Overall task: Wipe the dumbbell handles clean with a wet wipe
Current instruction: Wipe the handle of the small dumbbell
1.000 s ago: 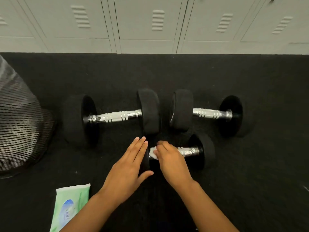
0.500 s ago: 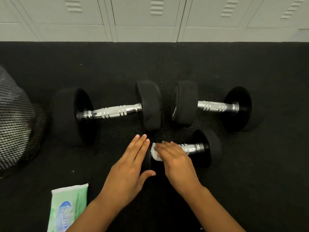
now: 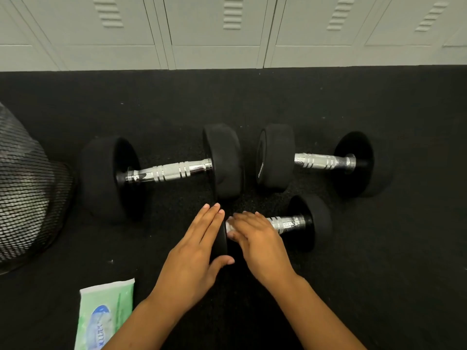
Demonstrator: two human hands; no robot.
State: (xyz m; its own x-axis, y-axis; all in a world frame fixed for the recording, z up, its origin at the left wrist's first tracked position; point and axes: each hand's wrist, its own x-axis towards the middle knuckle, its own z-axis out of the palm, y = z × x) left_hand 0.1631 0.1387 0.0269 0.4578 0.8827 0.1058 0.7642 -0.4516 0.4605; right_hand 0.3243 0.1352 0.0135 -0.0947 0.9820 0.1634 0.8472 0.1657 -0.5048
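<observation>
Three black dumbbells with chrome handles lie on the dark floor. The small near dumbbell [image 3: 309, 221] lies in front of me. My left hand [image 3: 197, 251] clasps its left weight, fingers flat on top and thumb under. My right hand [image 3: 257, 241] presses a white wet wipe [image 3: 230, 227] onto the left part of its handle; the right part of the handle [image 3: 286, 223] shows bare. Behind it lie a large dumbbell [image 3: 169, 171] at the left and a second dumbbell [image 3: 321, 161] at the right.
A green pack of wet wipes [image 3: 106, 317] lies on the floor at the lower left. A black mesh bin [image 3: 22, 188] stands at the far left edge. Grey lockers [image 3: 232, 31] line the wall behind the black mat.
Both hands stay on the small dumbbell with the wipe at the handle's left end. The view has shifted slightly; the dumbbells look unmoved.
</observation>
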